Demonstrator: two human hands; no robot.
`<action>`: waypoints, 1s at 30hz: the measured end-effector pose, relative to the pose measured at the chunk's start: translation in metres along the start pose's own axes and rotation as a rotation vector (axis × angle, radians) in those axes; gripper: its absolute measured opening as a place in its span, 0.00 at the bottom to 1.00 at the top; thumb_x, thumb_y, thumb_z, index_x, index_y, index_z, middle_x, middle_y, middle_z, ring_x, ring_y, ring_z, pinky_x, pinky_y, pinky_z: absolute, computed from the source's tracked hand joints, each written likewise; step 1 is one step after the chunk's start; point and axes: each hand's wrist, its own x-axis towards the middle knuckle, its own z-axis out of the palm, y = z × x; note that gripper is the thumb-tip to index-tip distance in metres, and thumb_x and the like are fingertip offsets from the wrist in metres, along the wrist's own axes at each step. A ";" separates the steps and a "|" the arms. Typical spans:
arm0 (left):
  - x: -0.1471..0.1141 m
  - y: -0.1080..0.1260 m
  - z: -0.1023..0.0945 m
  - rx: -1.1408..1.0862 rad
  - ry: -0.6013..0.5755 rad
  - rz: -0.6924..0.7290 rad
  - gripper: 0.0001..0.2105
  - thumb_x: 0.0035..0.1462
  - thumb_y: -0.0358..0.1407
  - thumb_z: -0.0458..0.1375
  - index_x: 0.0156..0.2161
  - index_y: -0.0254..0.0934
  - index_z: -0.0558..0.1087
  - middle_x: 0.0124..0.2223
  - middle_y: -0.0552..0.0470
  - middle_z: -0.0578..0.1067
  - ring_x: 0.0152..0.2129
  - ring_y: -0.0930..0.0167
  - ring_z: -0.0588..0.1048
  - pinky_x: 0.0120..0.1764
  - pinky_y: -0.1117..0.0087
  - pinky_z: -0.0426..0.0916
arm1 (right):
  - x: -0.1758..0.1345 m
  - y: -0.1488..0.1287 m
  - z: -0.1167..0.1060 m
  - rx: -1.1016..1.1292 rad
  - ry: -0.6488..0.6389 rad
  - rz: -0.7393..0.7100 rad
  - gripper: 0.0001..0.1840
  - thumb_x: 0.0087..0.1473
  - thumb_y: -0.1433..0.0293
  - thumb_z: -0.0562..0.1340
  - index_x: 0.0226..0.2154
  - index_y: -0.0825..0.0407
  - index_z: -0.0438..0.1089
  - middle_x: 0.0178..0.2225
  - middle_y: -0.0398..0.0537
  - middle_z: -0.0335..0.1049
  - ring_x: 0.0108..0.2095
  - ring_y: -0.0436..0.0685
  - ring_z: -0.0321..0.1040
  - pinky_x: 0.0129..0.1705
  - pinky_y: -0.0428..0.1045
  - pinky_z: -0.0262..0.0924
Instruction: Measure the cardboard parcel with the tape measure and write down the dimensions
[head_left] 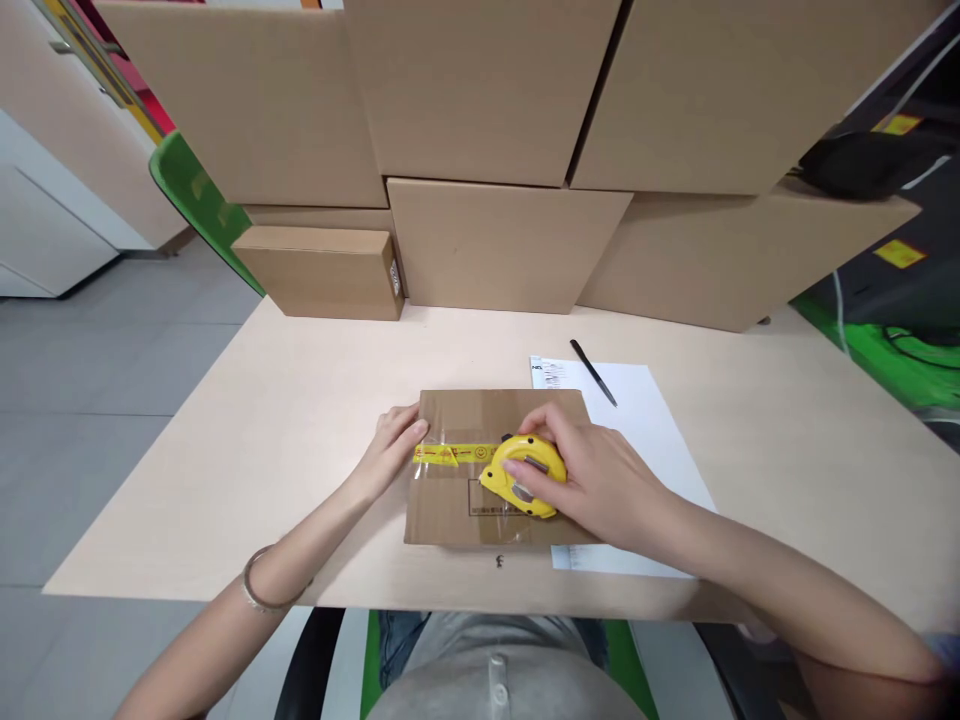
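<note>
A brown cardboard box (442, 515) lies flat on the table in front of me. Clear tape and a yellow printed strip (431, 455) with a smiley face run across its top. Over the right part of the box, my right hand (592, 475) is closed around a yellow tape measure (544, 460), its narrow mouth end pointing left along the strip. I cannot tell whether any blade is pulled out. At the box's upper left edge my left hand (394, 440) grips the side, thumb near the top rim and fingers close together.
A white sheet of paper (660, 440) lies partly under the box, with a black pen (594, 373) across its top edge. Large cardboard boxes (510, 245) are stacked along the table's (300, 400) far side. A smaller closed box (330, 285) stands at the back left.
</note>
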 end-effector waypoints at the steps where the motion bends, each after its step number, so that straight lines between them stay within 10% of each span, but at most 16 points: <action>1: 0.001 0.000 -0.001 0.078 0.028 -0.010 0.28 0.63 0.61 0.52 0.49 0.40 0.80 0.53 0.43 0.78 0.56 0.53 0.68 0.65 0.49 0.58 | 0.001 0.001 0.004 -0.063 0.043 -0.048 0.16 0.64 0.53 0.58 0.38 0.48 0.62 0.35 0.51 0.76 0.34 0.63 0.73 0.36 0.57 0.65; 6: 0.003 0.004 -0.001 0.111 -0.009 0.015 0.26 0.66 0.58 0.50 0.49 0.40 0.79 0.53 0.44 0.79 0.55 0.56 0.70 0.63 0.52 0.60 | 0.006 0.017 -0.010 -0.112 0.188 -0.115 0.24 0.66 0.45 0.53 0.37 0.48 0.65 0.40 0.56 0.75 0.41 0.66 0.72 0.43 0.59 0.65; 11: 0.001 0.001 0.002 -0.040 -0.006 -0.026 0.27 0.65 0.59 0.53 0.51 0.39 0.79 0.56 0.43 0.78 0.58 0.54 0.71 0.64 0.52 0.61 | 0.032 0.079 -0.050 -0.365 0.158 0.442 0.28 0.71 0.49 0.42 0.37 0.48 0.66 0.36 0.57 0.78 0.39 0.66 0.74 0.40 0.57 0.63; 16: -0.002 -0.017 0.007 -0.308 -0.069 -0.004 0.33 0.67 0.59 0.52 0.69 0.42 0.65 0.74 0.44 0.62 0.71 0.53 0.58 0.70 0.50 0.55 | 0.063 0.158 -0.041 -0.383 -0.029 0.653 0.23 0.69 0.55 0.55 0.40 0.57 0.74 0.40 0.67 0.78 0.42 0.71 0.76 0.43 0.62 0.68; 22: -0.007 -0.021 0.004 -0.340 -0.192 0.115 0.42 0.64 0.60 0.57 0.76 0.50 0.48 0.80 0.56 0.40 0.77 0.56 0.37 0.75 0.53 0.40 | 0.072 0.204 -0.038 -0.137 -0.108 0.554 0.18 0.67 0.61 0.64 0.56 0.50 0.71 0.56 0.52 0.72 0.50 0.59 0.74 0.50 0.59 0.73; 30: -0.007 -0.012 0.001 -0.249 -0.194 0.101 0.43 0.64 0.56 0.59 0.76 0.50 0.46 0.80 0.53 0.40 0.76 0.51 0.36 0.75 0.47 0.33 | 0.092 0.214 -0.021 0.412 0.116 0.244 0.27 0.57 0.44 0.65 0.29 0.50 0.64 0.20 0.40 0.65 0.20 0.48 0.58 0.24 0.48 0.58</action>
